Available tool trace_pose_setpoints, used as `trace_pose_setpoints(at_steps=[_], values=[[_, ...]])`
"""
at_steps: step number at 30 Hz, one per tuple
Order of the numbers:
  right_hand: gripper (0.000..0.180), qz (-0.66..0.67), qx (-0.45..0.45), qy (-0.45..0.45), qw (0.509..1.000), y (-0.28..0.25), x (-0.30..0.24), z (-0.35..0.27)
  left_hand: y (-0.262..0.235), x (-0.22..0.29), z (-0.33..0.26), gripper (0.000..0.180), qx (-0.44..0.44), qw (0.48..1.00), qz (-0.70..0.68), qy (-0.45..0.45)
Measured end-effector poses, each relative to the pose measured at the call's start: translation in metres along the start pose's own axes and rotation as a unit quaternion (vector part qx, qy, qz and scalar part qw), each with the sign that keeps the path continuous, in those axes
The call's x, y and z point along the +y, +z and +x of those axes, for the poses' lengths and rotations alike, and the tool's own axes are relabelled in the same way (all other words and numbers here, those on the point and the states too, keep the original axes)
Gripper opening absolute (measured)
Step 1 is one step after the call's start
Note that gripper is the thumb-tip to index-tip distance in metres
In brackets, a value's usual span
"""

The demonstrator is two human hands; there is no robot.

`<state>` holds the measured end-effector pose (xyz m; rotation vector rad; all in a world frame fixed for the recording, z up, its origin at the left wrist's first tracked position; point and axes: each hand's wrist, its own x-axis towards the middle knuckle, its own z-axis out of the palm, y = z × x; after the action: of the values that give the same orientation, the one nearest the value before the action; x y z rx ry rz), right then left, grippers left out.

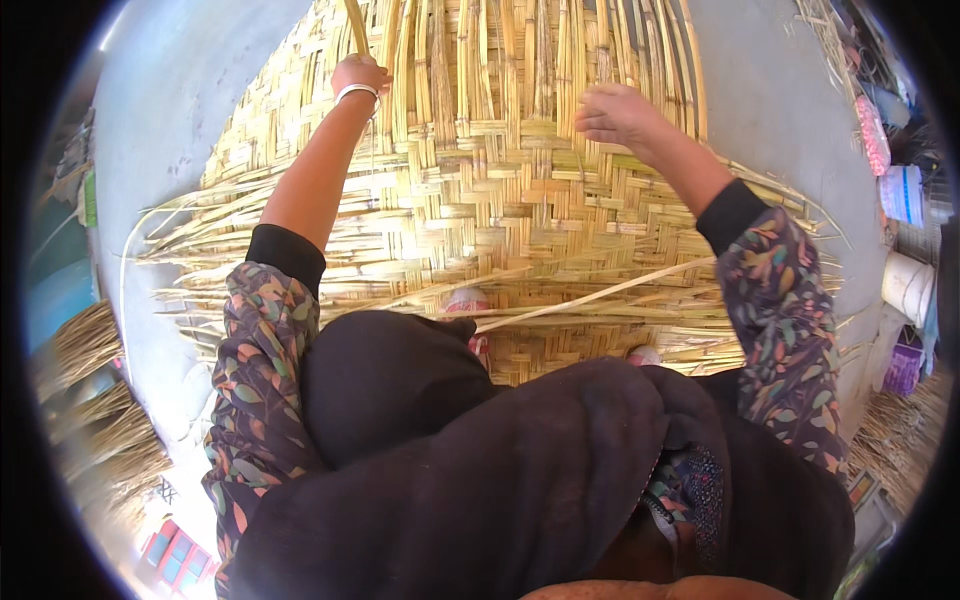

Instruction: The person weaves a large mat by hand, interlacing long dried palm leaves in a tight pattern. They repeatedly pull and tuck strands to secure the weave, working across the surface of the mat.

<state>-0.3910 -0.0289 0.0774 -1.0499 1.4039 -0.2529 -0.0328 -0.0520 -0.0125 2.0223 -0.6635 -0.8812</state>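
Note:
A large woven mat of yellow split-cane strips [510,205] spreads over the floor in front of me. At its far left, my left hand [360,74] is closed around a cane strip [355,25] that rises out of the top of the picture. A white bangle [357,92] circles that wrist. Over the right part of the mat, my right hand [615,112] has its fingers stretched out toward the left, with nothing seen in them. Long loose strip ends run away from me beneath and between both hands. Whether the right fingertips touch the strips I cannot tell.
My feet [467,300] rest on the near part of the mat. One loose strip [600,297] lies slantwise across it. Bundles of dry stalks [88,340] stand at the left. A white bucket [903,195] and a purple container [903,365] stand along the right edge.

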Motion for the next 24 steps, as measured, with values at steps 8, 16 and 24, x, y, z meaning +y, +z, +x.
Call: trace_pose_setpoints(at_steps=[8, 16, 24], values=[[0.033, -0.195, -0.015, -0.054, 0.979, 0.070, -0.042, 0.072, 0.025, -0.006, 0.016, 0.026, -0.013, 0.914, 0.393, 0.103], [0.029, -0.411, 0.073, -0.211, 0.884, 0.100, -0.029, 0.146, 0.019, -0.003, 0.036, 0.032, -0.108, 0.964, 0.243, -0.001], [0.020, -0.437, 0.060, -0.223, 0.869, 0.106, -0.031, 0.142, 0.017, -0.037, 0.069, 0.026, -0.184, 0.970, 0.162, 0.012]])
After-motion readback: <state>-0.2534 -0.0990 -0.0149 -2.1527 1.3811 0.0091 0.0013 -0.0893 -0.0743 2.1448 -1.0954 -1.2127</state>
